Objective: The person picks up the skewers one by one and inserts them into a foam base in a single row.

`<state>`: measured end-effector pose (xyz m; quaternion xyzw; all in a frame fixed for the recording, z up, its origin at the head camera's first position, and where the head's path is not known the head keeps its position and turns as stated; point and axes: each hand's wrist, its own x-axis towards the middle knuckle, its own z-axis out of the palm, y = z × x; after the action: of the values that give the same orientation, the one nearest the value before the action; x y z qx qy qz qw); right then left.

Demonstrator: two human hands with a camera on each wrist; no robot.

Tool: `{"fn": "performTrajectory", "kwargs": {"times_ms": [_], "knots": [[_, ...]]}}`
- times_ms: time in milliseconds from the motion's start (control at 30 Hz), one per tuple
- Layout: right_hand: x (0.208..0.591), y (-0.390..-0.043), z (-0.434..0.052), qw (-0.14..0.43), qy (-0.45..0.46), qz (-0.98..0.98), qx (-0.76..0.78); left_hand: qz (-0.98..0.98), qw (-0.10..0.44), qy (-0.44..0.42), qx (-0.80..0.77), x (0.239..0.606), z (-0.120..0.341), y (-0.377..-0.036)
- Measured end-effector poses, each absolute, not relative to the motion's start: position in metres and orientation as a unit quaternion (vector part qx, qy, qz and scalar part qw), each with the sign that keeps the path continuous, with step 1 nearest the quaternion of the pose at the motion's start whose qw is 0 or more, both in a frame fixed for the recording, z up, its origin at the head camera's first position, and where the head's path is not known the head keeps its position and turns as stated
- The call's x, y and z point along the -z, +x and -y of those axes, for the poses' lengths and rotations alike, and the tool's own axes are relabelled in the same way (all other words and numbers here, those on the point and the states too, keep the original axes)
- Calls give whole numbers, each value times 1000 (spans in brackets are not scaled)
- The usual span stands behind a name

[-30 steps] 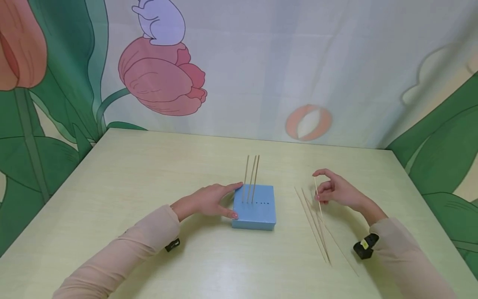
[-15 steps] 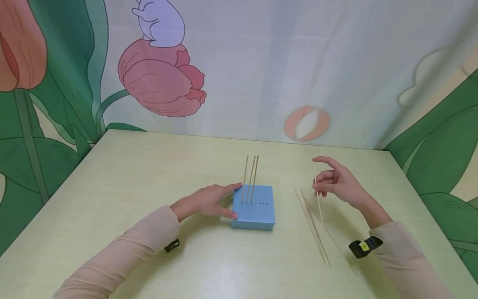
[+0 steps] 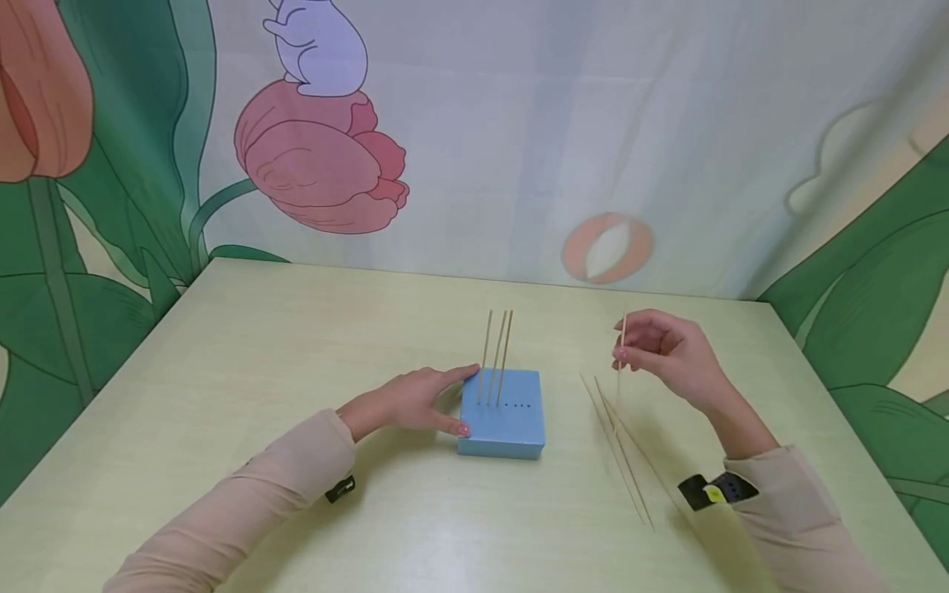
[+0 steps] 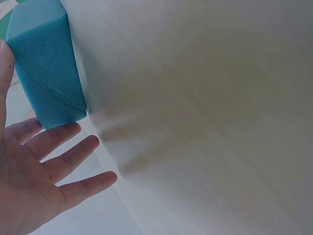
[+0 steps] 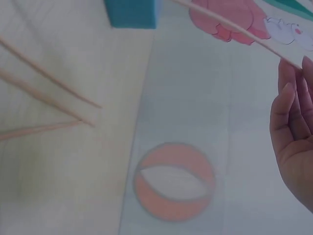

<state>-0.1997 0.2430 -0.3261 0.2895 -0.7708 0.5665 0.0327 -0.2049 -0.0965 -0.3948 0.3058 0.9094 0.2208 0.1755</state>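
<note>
A blue foam block (image 3: 504,432) lies on the table, with three thin wooden sticks (image 3: 487,354) standing in a row of holes in its top. My left hand (image 3: 411,399) rests against the block's left side, thumb at the near left corner and straight fingers spread along the edge. In the left wrist view those fingers (image 4: 73,161) are extended beside the blue block (image 4: 49,68). To the right of the block, my right hand (image 3: 670,354) pinches another wooden stick (image 3: 620,362) between thumb and fingers, held roughly upright above the table. The right wrist view shows this stick (image 5: 234,25) slanting from the fingertips.
Several loose wooden sticks (image 3: 619,445) lie on the table between the block and my right forearm. Small open holes (image 3: 517,405) continue the row on the block's top. A printed curtain (image 3: 482,165) hangs behind the table's far edge.
My right hand has lifted the stick up from the loose pile, and its fingers have closed in on it, the index finger coming down. The left hand and block stay in place.
</note>
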Motion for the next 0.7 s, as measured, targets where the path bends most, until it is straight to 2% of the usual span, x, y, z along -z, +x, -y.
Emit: {"fn": "performTrajectory", "kwargs": {"times_ms": [467, 700], "knots": [[306, -188, -203, 128, 367, 704, -595, -907, 175, 308, -229, 395, 97, -204], [301, -186, -183, 163, 364, 695, -599, -905, 173, 312, -231, 395, 98, -204]]}}
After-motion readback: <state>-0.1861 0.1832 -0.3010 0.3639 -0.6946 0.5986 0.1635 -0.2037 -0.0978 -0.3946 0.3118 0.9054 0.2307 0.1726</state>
